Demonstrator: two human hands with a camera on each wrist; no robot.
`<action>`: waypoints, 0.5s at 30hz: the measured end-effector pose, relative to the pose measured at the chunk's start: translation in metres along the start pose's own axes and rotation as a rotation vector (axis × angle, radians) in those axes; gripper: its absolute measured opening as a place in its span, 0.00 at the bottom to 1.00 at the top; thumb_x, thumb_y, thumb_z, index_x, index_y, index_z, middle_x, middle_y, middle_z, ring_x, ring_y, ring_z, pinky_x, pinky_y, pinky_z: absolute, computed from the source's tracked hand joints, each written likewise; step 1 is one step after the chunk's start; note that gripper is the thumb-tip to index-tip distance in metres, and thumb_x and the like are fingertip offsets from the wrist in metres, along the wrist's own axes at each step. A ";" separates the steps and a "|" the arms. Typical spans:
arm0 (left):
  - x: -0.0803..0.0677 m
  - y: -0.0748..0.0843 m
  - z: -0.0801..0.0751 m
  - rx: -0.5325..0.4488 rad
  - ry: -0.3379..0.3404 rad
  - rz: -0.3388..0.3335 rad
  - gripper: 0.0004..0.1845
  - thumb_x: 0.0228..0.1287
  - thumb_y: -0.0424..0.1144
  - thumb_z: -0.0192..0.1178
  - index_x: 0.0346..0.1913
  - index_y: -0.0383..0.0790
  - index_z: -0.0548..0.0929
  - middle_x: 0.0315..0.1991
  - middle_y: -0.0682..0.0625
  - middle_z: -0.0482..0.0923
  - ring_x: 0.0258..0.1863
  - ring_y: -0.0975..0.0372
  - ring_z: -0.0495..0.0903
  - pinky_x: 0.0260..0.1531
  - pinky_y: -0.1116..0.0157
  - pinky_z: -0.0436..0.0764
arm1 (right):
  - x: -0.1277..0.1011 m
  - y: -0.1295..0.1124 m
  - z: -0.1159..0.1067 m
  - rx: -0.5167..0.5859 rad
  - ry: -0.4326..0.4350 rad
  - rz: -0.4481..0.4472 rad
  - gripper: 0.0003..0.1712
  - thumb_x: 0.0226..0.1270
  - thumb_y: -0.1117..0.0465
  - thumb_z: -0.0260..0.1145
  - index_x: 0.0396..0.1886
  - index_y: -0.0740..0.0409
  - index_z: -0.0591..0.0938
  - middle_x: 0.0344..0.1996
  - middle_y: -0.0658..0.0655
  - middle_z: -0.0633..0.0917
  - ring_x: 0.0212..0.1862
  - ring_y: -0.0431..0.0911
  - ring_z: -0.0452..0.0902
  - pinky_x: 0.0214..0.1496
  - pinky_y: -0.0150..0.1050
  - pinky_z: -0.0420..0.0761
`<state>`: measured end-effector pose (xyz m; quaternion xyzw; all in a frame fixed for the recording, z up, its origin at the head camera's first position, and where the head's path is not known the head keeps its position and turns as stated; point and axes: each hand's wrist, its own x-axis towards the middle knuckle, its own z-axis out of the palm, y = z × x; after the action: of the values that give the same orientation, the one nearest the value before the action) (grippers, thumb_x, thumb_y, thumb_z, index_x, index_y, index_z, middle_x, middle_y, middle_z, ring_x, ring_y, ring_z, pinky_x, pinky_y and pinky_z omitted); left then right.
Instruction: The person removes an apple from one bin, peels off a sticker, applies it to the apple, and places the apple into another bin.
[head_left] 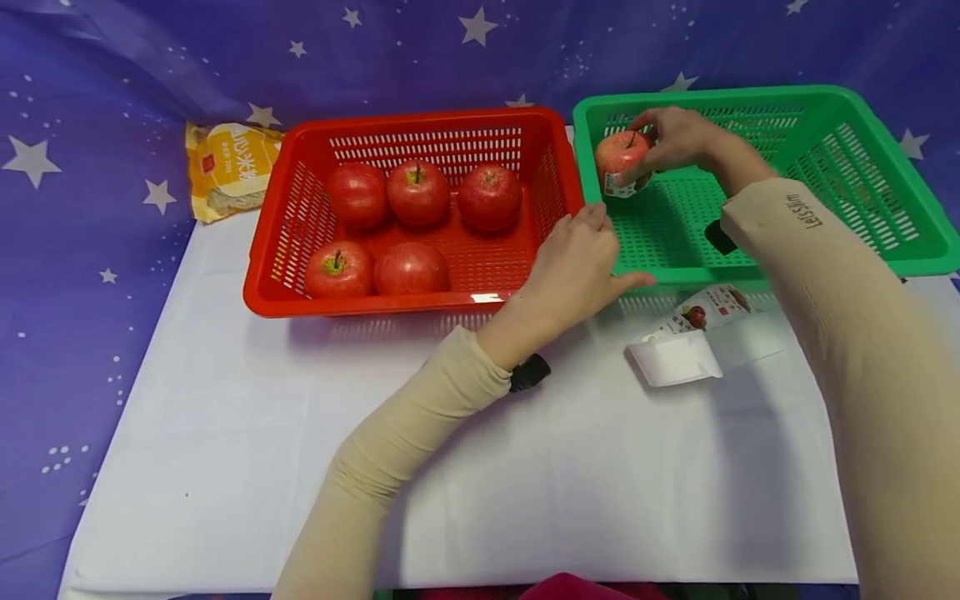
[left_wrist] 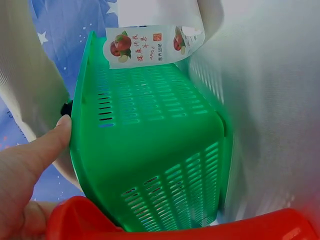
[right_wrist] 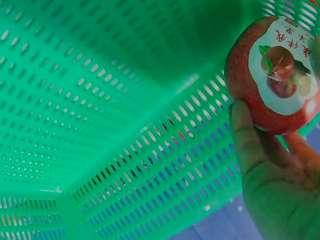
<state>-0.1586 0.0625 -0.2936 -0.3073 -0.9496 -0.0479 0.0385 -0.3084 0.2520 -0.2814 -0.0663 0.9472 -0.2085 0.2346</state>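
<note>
A red apple (head_left: 621,155) with a printed paper label (right_wrist: 285,75) sits at the left end of the green basket (head_left: 720,276). My right hand (head_left: 678,137) holds it, fingers behind and thumb at the front near the label. My left hand (head_left: 573,262) rests where the red basket (head_left: 360,307) and the green basket meet. Its thumb (left_wrist: 47,145) lies straight against the green rim, while the other fingers reach over the rims, their tips hidden. Inside the red basket lie several red apples (head_left: 418,193), without visible labels.
In front of the green basket, a printed paper wrapper (head_left: 678,358) with an apple picture lies partly folded on the white tablecloth (head_left: 225,467). A yellow food packet (head_left: 232,171) lies left of the red basket. A blue star-patterned cloth (head_left: 420,50) hangs behind.
</note>
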 end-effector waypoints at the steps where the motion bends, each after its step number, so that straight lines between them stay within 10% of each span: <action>1: 0.000 0.000 0.000 0.006 0.002 0.002 0.34 0.58 0.70 0.54 0.36 0.40 0.88 0.62 0.44 0.76 0.62 0.58 0.74 0.60 0.65 0.73 | 0.001 -0.001 0.002 -0.012 -0.023 0.002 0.58 0.57 0.47 0.70 0.75 0.67 0.48 0.65 0.77 0.64 0.61 0.66 0.64 0.62 0.60 0.67; 15: -0.002 -0.001 -0.001 -0.029 -0.020 -0.009 0.35 0.60 0.69 0.53 0.45 0.38 0.87 0.65 0.44 0.72 0.68 0.57 0.69 0.69 0.62 0.64 | 0.005 -0.007 0.017 -0.079 0.026 0.059 0.58 0.55 0.51 0.71 0.73 0.68 0.45 0.61 0.78 0.64 0.62 0.70 0.58 0.62 0.63 0.64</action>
<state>-0.1575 0.0603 -0.2932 -0.3041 -0.9505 -0.0588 0.0243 -0.3047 0.2385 -0.2944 -0.0446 0.9591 -0.1649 0.2258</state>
